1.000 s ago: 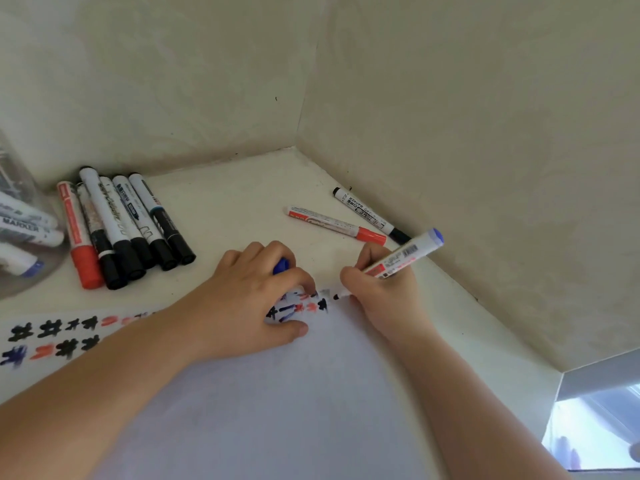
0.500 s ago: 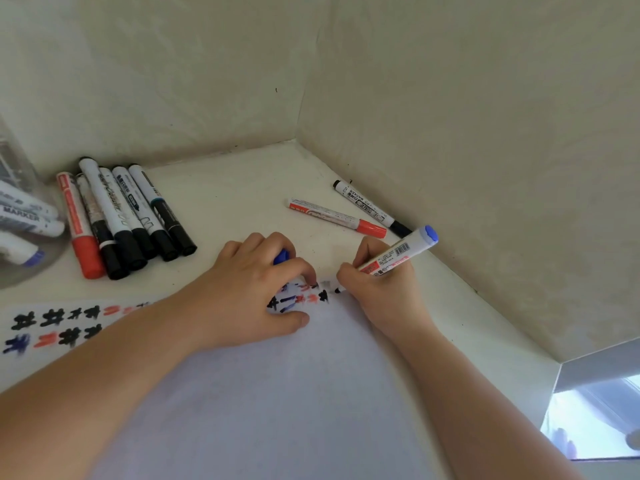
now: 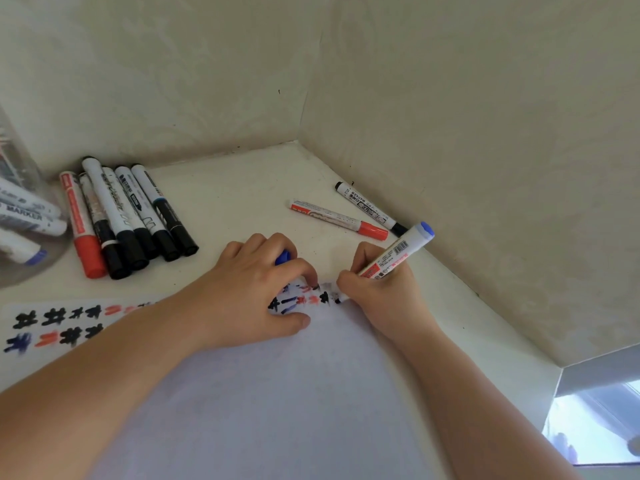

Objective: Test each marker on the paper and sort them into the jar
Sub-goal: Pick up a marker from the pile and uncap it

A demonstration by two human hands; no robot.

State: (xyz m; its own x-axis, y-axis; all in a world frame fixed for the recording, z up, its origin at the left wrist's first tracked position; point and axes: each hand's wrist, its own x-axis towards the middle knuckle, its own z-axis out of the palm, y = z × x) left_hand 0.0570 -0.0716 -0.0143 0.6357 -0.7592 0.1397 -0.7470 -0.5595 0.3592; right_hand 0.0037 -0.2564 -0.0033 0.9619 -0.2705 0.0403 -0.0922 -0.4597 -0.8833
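A white sheet of paper [image 3: 277,403] lies on the ledge, its top edge covered with black, red and blue test marks. My right hand [image 3: 381,292] grips a white marker with a blue end [image 3: 401,252], its tip touching the paper's top right corner. My left hand [image 3: 256,292] presses flat on the paper and holds a blue cap [image 3: 283,257] between its fingers. A clear jar [image 3: 24,216] at the far left holds several markers. Several black-capped markers and a red one lie in a row [image 3: 128,220] next to the jar.
A red-capped marker [image 3: 337,220] and a black-capped marker [image 3: 369,207] lie near the wall corner, just beyond my right hand. Walls close in behind and on the right. The ledge ends at the lower right, with a window [image 3: 595,427] below.
The view has shifted slightly. My right hand has moved the marker tip in small strokes at the paper's corner. My left hand stays on the paper.
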